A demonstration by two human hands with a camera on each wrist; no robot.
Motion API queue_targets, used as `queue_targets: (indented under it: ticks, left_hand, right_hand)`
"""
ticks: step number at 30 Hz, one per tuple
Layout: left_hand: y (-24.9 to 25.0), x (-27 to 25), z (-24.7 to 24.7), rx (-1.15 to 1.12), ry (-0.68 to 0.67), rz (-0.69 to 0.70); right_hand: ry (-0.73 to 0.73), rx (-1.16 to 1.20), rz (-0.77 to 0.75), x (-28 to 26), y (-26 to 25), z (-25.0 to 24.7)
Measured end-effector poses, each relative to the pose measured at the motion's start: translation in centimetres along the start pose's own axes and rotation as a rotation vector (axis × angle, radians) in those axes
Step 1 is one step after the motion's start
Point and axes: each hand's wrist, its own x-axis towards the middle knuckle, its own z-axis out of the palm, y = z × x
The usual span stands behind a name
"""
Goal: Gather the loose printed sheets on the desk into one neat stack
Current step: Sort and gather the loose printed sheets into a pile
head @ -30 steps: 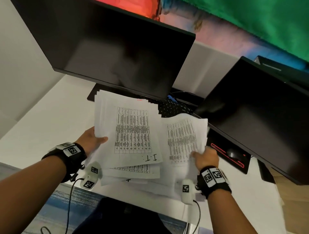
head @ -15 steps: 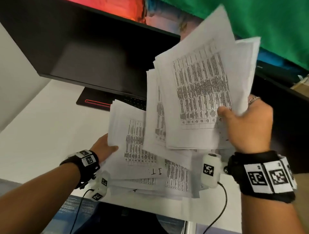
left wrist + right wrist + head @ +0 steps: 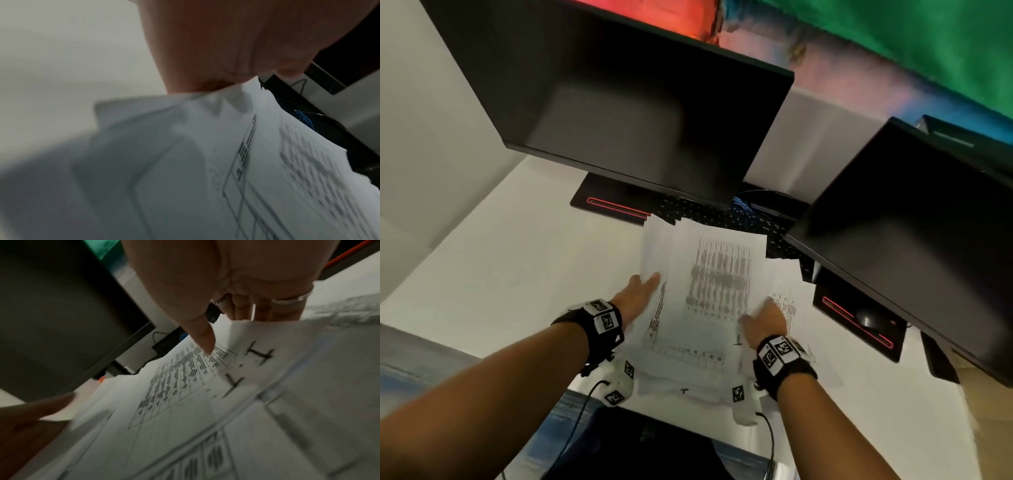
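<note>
Lying on the white surface (image 3: pixel 510 267) in front of the person is the pile of printed sheets (image 3: pixel 709 291). The sheets are not lined up; their edges stick out in different ways, and the far corners lie over a black keyboard (image 3: pixel 722 214). The left hand (image 3: pixel 635 296) is flat with straight fingers and touches the left edge of the pile. The right hand (image 3: pixel 765 320) lies on the right side of the pile with its fingers stretched out, and in the right wrist view the thumb (image 3: pixel 202 331) points down at the top sheet. Two dark monitors (image 3: pixel 640 102) stand behind the pile. A black mouse (image 3: pixel 868 318) sits on a pad at the right.
</note>
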Motion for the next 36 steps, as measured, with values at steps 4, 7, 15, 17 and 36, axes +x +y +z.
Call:
queue_targets:
  ticks: [4,7,15,17,36]
  left_hand:
    - [-0.3,0.9,0.9,0.319,0.149,0.158]
    - [-0.4,1.0,0.4,0.368,0.21,0.301]
    - [2.7,-2.2,-4.0,-0.109,0.054,0.558]
    - [4.7,-3.5,-4.1,-0.148,0.079,0.647]
    - [3.4,-2.9,0.1,-0.174,0.154,0.628]
  right_hand:
    - [0.004,-0.101,-0.094,0.5,0.4,1.8]
    - [-0.032,-0.056,-0.111,0.5,0.8,1.6]
    - [-0.133,0.804,-0.234,-4.2,-4.2,-6.2]
    - [-0.021,0.836,-0.326,-5.6,-5.8,-8.6]
    - [0.109,0.946,-0.387,-7.5,-4.7,-7.2]
